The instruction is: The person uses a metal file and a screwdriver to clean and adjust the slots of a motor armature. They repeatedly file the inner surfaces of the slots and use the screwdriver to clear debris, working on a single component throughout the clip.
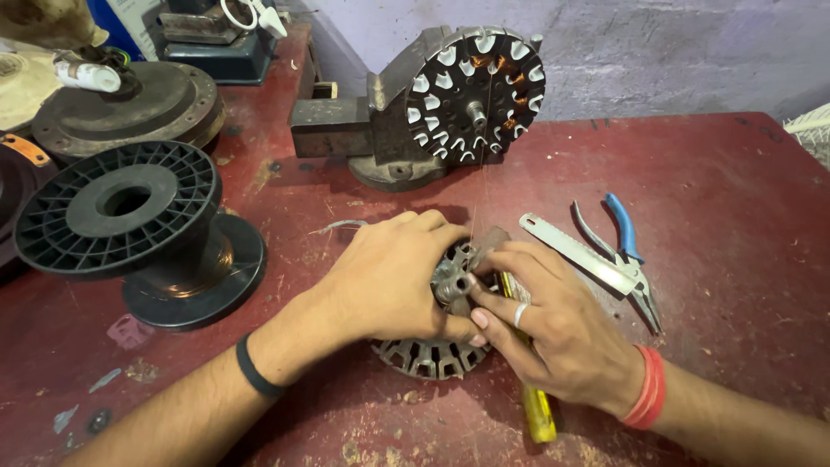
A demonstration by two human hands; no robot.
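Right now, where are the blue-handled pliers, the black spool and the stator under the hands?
Blue-handled pliers (624,232): head view, on the blue handle.
Black spool (121,206): head view, on its top flange.
Stator (428,356): head view, on the slotted rim below the left hand.

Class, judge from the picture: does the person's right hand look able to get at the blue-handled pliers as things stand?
Probably yes. The right hand rests on the slotted metal core, and the blue-handled pliers lie just beyond it on the red table, with only a flat metal strip lying beside them.

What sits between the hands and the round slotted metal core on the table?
Nothing visible. The left hand already grips the slotted core from above, and the right hand touches its centre hub. The pliers and flat metal strip lie off to the right.
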